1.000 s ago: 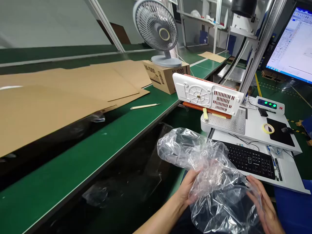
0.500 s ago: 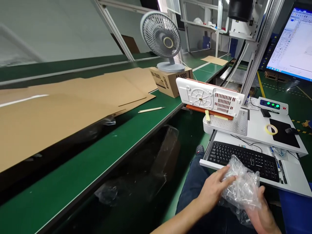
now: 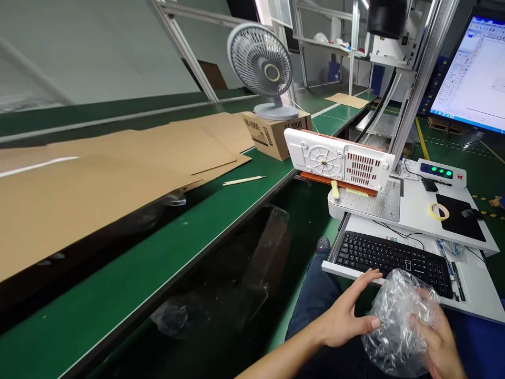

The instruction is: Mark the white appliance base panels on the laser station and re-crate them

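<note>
A crumpled ball of clear plastic film (image 3: 400, 321) is above my lap, in front of the keyboard drawer. My right hand (image 3: 437, 331) grips it from the right, with some fingers seen through the film. On its left side my left hand (image 3: 353, 313) has its thumb and fingers spread, the thumb tip at the film's edge. Just beyond the film lies a black keyboard (image 3: 390, 258). Farther forward, a white plastic panel (image 3: 339, 159) with a round grille and slots stands tilted on an orange holder (image 3: 335, 183) over a perforated metal plate (image 3: 371, 202).
Flat cardboard sheets (image 3: 118, 173) cover much of the green bench (image 3: 158, 263) at left. A grey fan (image 3: 262, 66) stands on a carton (image 3: 272, 134). At right are a monitor (image 3: 473, 73), a tape roll (image 3: 439, 211) and a mouse (image 3: 471, 213). An upright metal column (image 3: 422, 79) rises behind the plate.
The plastic film has been bunched rounder and moved slightly down and right. My left hand has opened wider and drawn back from the film's top; my right hand has moved up and right around it.
</note>
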The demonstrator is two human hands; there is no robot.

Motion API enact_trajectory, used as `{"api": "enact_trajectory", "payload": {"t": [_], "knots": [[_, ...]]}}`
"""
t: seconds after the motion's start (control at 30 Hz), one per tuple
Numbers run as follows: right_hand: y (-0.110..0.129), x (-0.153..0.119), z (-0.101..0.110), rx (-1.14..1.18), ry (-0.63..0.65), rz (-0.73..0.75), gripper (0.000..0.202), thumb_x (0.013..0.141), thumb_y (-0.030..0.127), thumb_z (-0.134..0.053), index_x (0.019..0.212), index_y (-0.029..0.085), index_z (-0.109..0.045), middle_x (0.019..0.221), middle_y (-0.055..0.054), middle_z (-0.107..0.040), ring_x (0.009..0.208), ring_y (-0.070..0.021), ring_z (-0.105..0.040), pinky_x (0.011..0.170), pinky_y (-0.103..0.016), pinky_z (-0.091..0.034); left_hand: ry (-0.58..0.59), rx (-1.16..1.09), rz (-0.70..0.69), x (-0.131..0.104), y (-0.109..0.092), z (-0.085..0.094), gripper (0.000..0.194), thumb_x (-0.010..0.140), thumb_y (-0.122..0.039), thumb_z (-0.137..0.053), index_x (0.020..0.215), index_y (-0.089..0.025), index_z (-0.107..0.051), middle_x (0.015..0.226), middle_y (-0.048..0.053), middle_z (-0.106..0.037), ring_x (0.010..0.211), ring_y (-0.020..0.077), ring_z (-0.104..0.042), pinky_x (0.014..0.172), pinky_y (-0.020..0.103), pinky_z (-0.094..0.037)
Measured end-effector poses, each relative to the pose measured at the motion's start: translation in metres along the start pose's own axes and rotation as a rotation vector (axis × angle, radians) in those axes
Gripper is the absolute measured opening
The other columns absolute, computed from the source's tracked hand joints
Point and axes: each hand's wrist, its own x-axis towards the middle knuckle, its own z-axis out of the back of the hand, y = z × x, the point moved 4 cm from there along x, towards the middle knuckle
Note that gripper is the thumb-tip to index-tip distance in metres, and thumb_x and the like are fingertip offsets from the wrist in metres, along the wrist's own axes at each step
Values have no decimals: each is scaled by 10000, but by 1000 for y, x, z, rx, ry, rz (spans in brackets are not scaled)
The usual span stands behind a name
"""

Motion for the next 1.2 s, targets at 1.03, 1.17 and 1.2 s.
{"api": "enact_trajectory", "payload": {"t": [1.03,1.17,1.2], "knots": [[27,57,5,-226,-121,182,699,642,566,-1008,1189,220,-745,1202,-106,-800,1175,-397,-755,1119,-554,-596,-391,-73,-12,11,5,73,434,928,-489,-831,1269,-232,-747,1352,136,-752,1291,318,-692,1109,464,-551],[67,74,20,-221,-206,213,800,615,549,-1030,1265,217,-701,1209,-105,-799,1170,-395,-761,1173,-597,-556,-697,50,-71,9,-7,163,385,943,-586,-787,1002,-206,-799,1193,124,-802,1045,278,-751,927,418,-607],[78,80,21,-247,-215,231,805,609,552,-1033,1261,213,-704,1200,-107,-801,1175,-399,-760,1180,-605,-549,-775,53,-83,9,-9,186,402,930,-599,-797,1010,-205,-799,1168,120,-805,992,266,-753,868,402,-613]]}}
